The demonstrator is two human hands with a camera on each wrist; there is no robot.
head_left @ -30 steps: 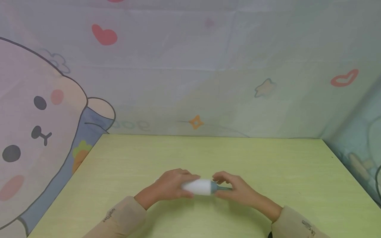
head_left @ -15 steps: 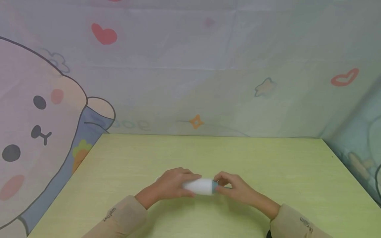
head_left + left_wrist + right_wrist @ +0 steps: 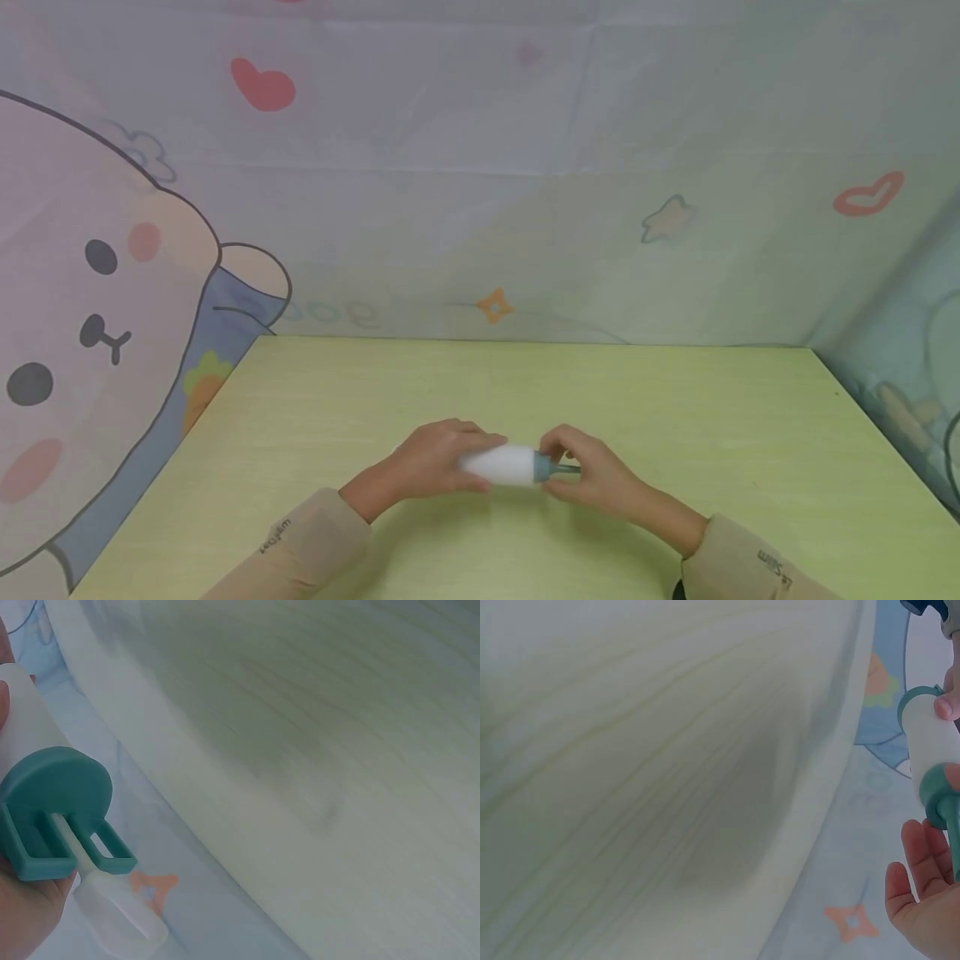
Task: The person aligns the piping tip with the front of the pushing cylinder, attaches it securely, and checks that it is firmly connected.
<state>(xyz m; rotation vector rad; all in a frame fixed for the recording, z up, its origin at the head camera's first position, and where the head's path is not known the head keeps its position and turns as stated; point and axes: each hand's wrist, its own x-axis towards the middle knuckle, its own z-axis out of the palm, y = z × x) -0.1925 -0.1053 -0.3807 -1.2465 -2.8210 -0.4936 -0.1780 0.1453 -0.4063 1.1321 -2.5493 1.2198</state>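
A white toy syringe (image 3: 513,465) lies sideways just above the table. My left hand (image 3: 441,461) grips its barrel, the fingers over the far side and the thumb along the near side. At the syringe's other end, fingertips of my right hand (image 3: 596,468) hold the blue-green nozzle cap (image 3: 542,467), with the thin nozzle (image 3: 564,468) running between finger and thumb. The left wrist view shows the green finger-loop flange (image 3: 67,784) and the white plunger handle (image 3: 120,919). In the right wrist view, the lower fingers (image 3: 922,859) stand off the green cap.
A pale yellow-green tabletop (image 3: 525,383) spreads below and beyond the hands. Behind it hangs a printed cloth backdrop (image 3: 450,167) with a bear, hearts and stars. A dark cable (image 3: 954,458) shows at the right edge.
My right fingers came in closer round the cap, then spread slightly, and the thin nozzle shows more again. The syringe has risen very slightly. My left hand keeps its grip.
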